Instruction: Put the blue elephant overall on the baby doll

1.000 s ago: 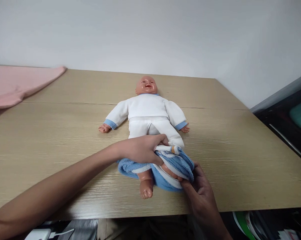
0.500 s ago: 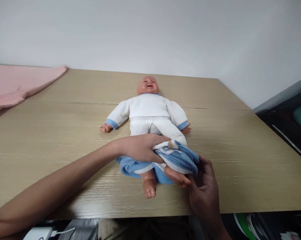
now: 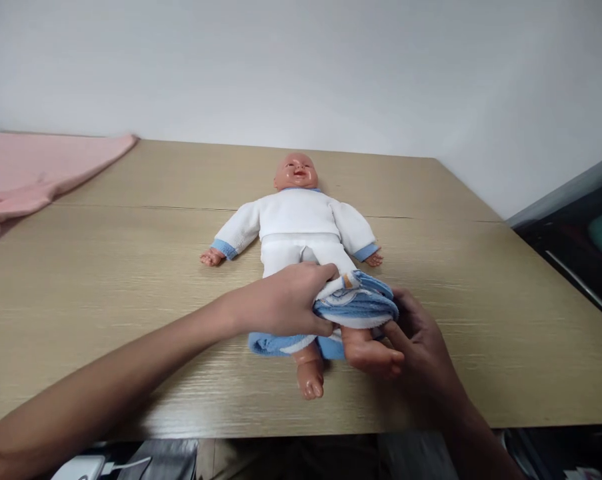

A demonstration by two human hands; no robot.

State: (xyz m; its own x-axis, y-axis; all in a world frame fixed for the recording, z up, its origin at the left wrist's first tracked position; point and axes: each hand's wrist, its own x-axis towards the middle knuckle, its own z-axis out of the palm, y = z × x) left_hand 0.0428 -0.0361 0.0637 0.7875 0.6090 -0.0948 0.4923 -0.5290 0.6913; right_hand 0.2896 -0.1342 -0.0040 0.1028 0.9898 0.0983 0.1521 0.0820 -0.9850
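Note:
A baby doll (image 3: 301, 213) in a white top with blue cuffs lies on its back, head toward the wall. Blue and white terry pants (image 3: 358, 303) are bunched around its lower legs. Both bare feet stick out below the cloth. My left hand (image 3: 285, 300) lies across the doll's legs, with thumb and fingers closed on the left edge of the bunched pants. On the far side, my right hand (image 3: 415, 333) grips the pants' right edge beside the doll's foot (image 3: 375, 357); some of its fingers are hidden behind the cloth.
The wooden table (image 3: 131, 287) runs back to a white wall. A pink cloth (image 3: 45, 167) lies at the left rear. A dark object (image 3: 581, 233) borders the table on the right. Below the front edge, a white device (image 3: 81, 469) with a cable shows at the left.
The bunched pants have been drawn slightly up and right along the doll's leg, and more of that foot and ankle shows. Both hands have shifted with the cloth.

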